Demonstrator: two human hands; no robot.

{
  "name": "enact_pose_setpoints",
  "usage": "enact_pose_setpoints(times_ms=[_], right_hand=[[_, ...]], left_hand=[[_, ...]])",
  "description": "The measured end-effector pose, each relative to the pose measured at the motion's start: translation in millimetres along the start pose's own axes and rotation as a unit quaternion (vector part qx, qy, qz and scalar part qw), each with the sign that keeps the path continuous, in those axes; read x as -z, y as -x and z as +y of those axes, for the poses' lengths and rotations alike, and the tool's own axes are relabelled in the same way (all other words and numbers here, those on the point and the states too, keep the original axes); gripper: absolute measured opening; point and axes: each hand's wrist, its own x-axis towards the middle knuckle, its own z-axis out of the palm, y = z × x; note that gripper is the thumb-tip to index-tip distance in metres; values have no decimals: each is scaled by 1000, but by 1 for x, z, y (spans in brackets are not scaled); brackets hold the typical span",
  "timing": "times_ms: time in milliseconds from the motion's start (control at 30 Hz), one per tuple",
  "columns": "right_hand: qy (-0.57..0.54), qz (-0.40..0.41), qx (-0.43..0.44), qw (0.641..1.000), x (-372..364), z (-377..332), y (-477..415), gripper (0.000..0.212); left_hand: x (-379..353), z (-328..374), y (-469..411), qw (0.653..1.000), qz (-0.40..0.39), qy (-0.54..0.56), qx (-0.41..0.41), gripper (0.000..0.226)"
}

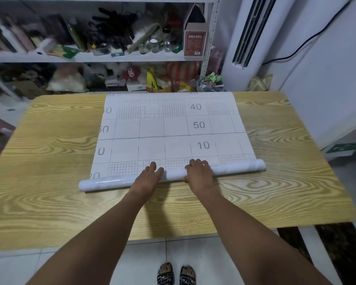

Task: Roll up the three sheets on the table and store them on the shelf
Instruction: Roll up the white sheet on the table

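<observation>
Head cam: my left hand (150, 175) lies flat-fingered on top of the roll (111, 183) and my right hand (198, 171) curls over it, thumb tucked on the near side. Both are mid-frame, and the rest of the gridded sheet (169, 128) runs flat up the table (49, 161) to its far edge. Right behind that edge, across the top of the frame, is the crammed shelf (90, 57), with a white air conditioner (253, 38) at upper right; bare wood shows left, right and below the roll.
</observation>
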Motion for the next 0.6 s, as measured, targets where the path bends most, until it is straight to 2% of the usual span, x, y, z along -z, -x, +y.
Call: enact_pose_setpoints(times_ms=[133, 267, 433, 533, 600], right_hand=[[-23, 10, -6, 1000, -1, -1, 0, 34], [-25, 12, -8, 1000, -2, -3, 0, 27], [1, 23, 20, 1000, -3, -1, -1, 30], [-12, 13, 19, 1000, -4, -1, -3, 32], [-25, 7, 17, 1000, -6, -1, -4, 40]], left_hand=[[1, 0, -2, 999, 10, -48, 0, 62], [-1, -1, -6, 994, 31, -104, -7, 59], [1, 2, -9, 995, 10, -103, 16, 64], [1, 1, -11, 996, 7, -85, 17, 56], [0, -2, -12, 996, 14, -82, 19, 50]])
